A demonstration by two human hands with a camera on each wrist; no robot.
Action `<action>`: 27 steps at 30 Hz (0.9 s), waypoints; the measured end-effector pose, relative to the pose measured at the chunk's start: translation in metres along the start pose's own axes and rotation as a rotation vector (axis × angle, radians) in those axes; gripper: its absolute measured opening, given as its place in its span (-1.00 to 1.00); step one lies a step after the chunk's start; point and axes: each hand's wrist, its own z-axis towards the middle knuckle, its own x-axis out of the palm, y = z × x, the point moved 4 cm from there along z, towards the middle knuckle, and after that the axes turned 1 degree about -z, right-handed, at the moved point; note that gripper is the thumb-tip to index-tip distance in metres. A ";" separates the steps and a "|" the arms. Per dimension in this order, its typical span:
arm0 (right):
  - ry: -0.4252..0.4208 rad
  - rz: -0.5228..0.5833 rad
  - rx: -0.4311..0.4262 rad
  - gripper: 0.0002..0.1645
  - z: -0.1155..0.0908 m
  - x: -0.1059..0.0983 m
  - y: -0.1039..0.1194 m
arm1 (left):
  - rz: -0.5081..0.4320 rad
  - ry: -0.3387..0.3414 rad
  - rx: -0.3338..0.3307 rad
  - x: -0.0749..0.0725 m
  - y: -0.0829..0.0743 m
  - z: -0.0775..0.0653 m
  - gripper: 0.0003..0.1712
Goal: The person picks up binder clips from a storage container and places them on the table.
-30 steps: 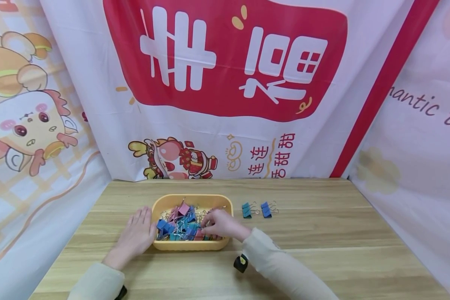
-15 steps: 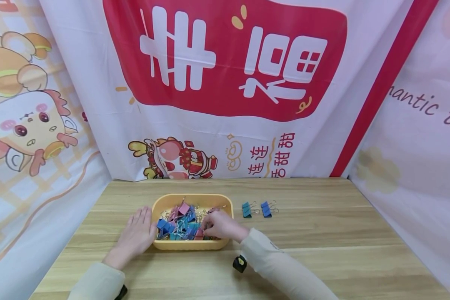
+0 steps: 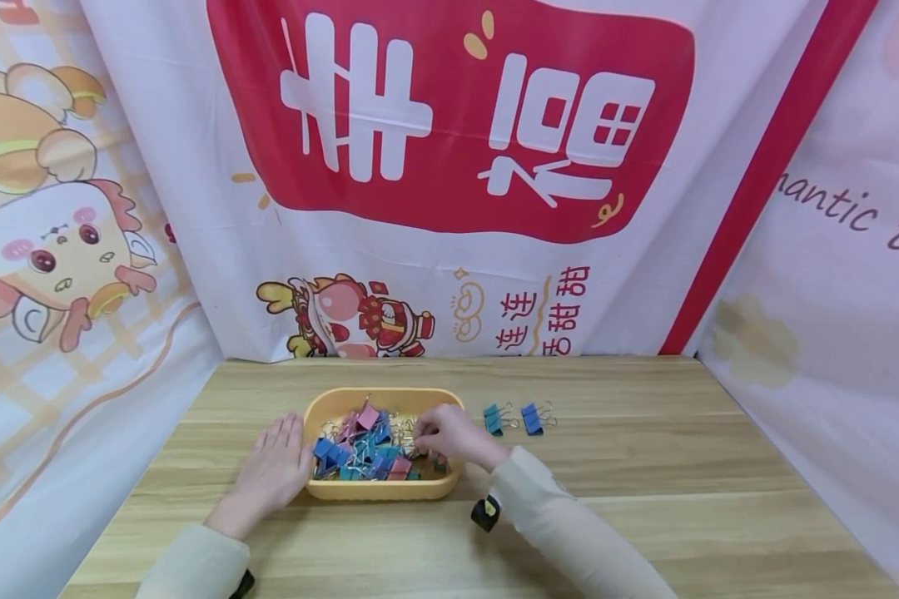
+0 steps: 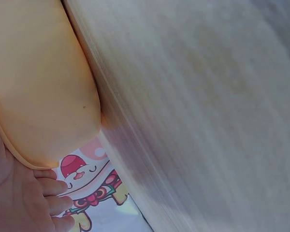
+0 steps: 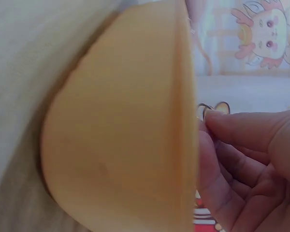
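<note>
A yellow plastic basket (image 3: 382, 491) holds a jumble of blue, teal and pink binder clips (image 3: 367, 416). My left hand (image 3: 273, 457) lies with straight fingers along the basket's left end; its fingers (image 4: 50, 186) reach past the rim in the left wrist view. Over the basket's right side, my right hand (image 3: 457, 434) pinches a binder clip between thumb and forefinger. Wire loops of that binder clip (image 5: 224, 107) show beyond the thumb tip in the right wrist view, while its body is hidden.
Right of the basket, a teal binder clip (image 3: 493, 420) and a blue binder clip (image 3: 532, 419) lie side by side on the wooden table (image 3: 629, 466). A printed cloth (image 3: 449, 291) hangs behind the table's back edge, with more cloth at both sides.
My right hand has risen from among the clips and shifted slightly right and back, uncovering the pink clip near the basket's front. My left hand has stayed in place.
</note>
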 end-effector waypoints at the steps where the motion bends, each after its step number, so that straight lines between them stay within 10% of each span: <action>1: -0.009 0.011 -0.006 -0.90 0.000 -0.003 0.000 | 0.000 0.001 -0.001 0.000 0.000 0.000 -0.32; 27: -0.344 0.253 0.028 -0.95 -0.013 -0.076 -0.016 | 0.006 0.002 -0.002 -0.001 -0.001 0.000 -0.32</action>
